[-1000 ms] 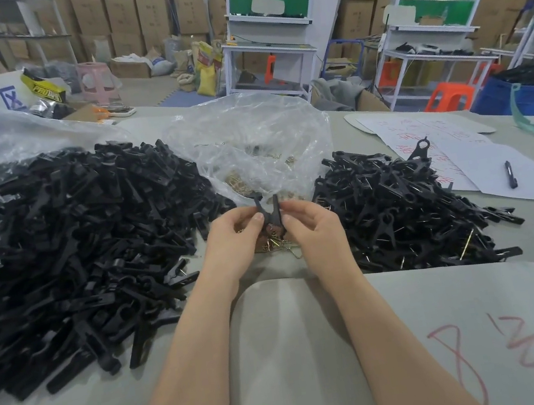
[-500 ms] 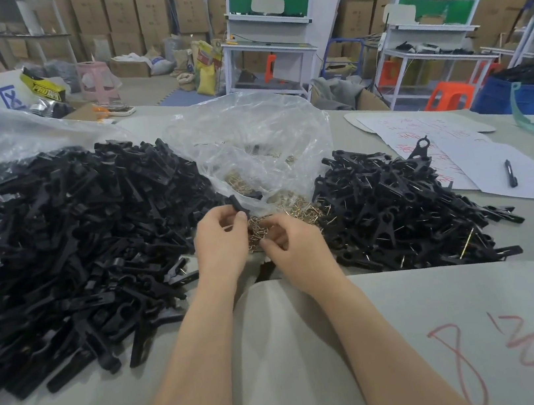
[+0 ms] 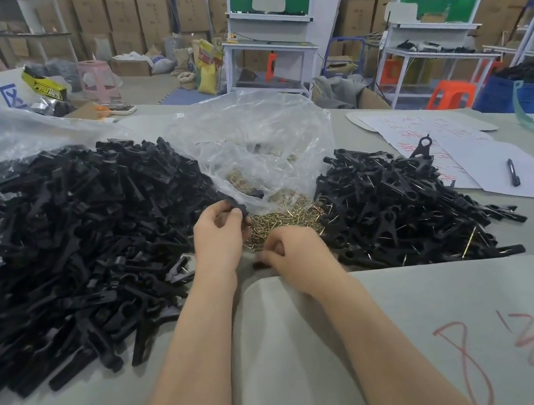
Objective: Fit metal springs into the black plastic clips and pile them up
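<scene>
Left hand (image 3: 217, 235) pinches a black clip (image 3: 238, 207) beside the brass spring pile (image 3: 283, 217); right hand (image 3: 296, 257) curls at the pile's near edge, contents unclear.

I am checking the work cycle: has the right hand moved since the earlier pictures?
Yes. The right hand has come nearer to the person, from above the metal springs down to the curved edge of the grey mat.
</scene>
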Motion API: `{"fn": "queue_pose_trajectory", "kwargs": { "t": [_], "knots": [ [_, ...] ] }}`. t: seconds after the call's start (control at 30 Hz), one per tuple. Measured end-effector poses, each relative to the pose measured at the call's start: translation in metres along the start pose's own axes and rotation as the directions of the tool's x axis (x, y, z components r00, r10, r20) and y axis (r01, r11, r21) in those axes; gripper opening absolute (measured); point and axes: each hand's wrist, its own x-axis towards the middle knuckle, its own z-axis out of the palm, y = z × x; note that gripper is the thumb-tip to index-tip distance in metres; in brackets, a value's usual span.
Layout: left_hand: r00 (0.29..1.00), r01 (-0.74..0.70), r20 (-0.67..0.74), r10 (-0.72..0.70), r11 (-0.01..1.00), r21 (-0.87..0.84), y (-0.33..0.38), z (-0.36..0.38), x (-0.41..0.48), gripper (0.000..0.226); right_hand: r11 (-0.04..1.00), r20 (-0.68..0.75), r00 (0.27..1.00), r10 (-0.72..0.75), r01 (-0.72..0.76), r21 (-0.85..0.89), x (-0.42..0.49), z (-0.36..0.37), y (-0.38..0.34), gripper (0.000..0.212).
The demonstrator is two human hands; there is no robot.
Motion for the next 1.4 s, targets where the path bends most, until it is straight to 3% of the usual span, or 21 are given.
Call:
{"fn": "queue_pose_trajectory", "kwargs": {
  "t": [0.07,0.13,0.17,0.23,0.3,0.33,0.4,0.5,0.57,0.7,0.83,0.87,0.93,1.03,1.17,1.4],
  "knots": [
    [0.999,0.007,0.045,-0.01,0.999,0.05,0.0,0.0,-0.002,0.018,0.995,-0.153,0.988,0.032,-0.016,0.101,0.001,0.003,0.003,0.016],
    [0.994,-0.003,0.106,-0.01,0.993,0.119,0.0,0.001,-0.004,0.021,0.941,-0.264,0.956,0.126,-0.031,0.336,0.002,0.001,0.007,0.017],
    [0.99,-0.01,0.139,-0.011,0.989,0.149,0.0,0.001,-0.005,0.022,0.866,-0.269,0.939,0.213,-0.055,0.497,0.002,-0.002,0.008,0.017],
    [0.98,-0.012,0.196,-0.028,0.98,0.199,-0.002,0.004,-0.008,0.024,0.582,-0.16,0.917,0.365,-0.091,0.808,0.004,-0.006,0.011,0.018],
    [0.969,-0.006,0.243,-0.055,0.969,0.245,-0.003,0.006,-0.01,0.023,0.319,-0.057,0.925,0.375,-0.071,0.945,0.005,-0.01,0.012,0.018],
    [0.964,-0.005,0.26,-0.062,0.969,0.249,-0.003,0.006,-0.011,0.022,0.292,-0.04,0.943,0.332,-0.062,0.954,0.005,-0.011,0.011,0.016],
    [0.964,-0.028,0.261,-0.04,0.967,0.252,-0.005,0.005,-0.01,0.017,0.394,-0.059,0.972,0.23,-0.037,0.918,0.003,-0.01,0.01,0.009],
    [0.977,-0.048,0.215,-0.008,0.965,0.257,-0.005,0.003,-0.007,0.013,0.608,-0.111,0.984,0.14,0.003,0.794,0.003,-0.006,0.011,0.015],
    [0.978,-0.038,0.208,-0.015,0.967,0.251,-0.006,0.004,-0.006,0.013,0.672,-0.124,0.985,0.122,0.01,0.741,0.002,-0.005,0.01,0.023],
    [0.982,-0.065,0.187,0.019,0.968,0.242,-0.006,0.004,-0.007,0.031,0.699,-0.184,0.966,0.182,0.005,0.715,0.003,-0.002,0.012,0.023],
    [0.982,-0.035,0.188,-0.011,0.971,0.238,-0.006,0.004,-0.007,0.027,0.453,-0.168,0.945,0.282,0.023,0.891,0.006,-0.002,0.012,0.024],
    [0.981,-0.03,0.194,-0.017,0.971,0.237,-0.006,0.005,-0.007,0.023,0.433,-0.172,0.946,0.275,0.038,0.901,0.006,-0.003,0.012,0.024],
    [0.975,-0.029,0.223,-0.023,0.973,0.228,-0.005,0.005,-0.007,0.014,0.501,-0.177,0.954,0.241,0.034,0.865,0.005,-0.001,0.011,0.021],
    [0.971,-0.034,0.24,-0.021,0.974,0.225,-0.004,0.006,-0.008,0.024,0.646,-0.177,0.964,0.198,0.008,0.764,0.005,0.002,0.01,0.017],
    [0.968,-0.026,0.249,-0.022,0.981,0.19,-0.003,0.005,-0.008,0.025,0.677,-0.18,0.969,0.17,0.018,0.736,0.004,-0.001,0.012,0.027],
    [0.974,0.058,0.214,-0.075,0.995,0.081,-0.002,0.005,-0.008,0.01,0.676,-0.219,0.954,0.204,0.025,0.737,0.003,-0.003,0.01,0.021]
  ]
}}
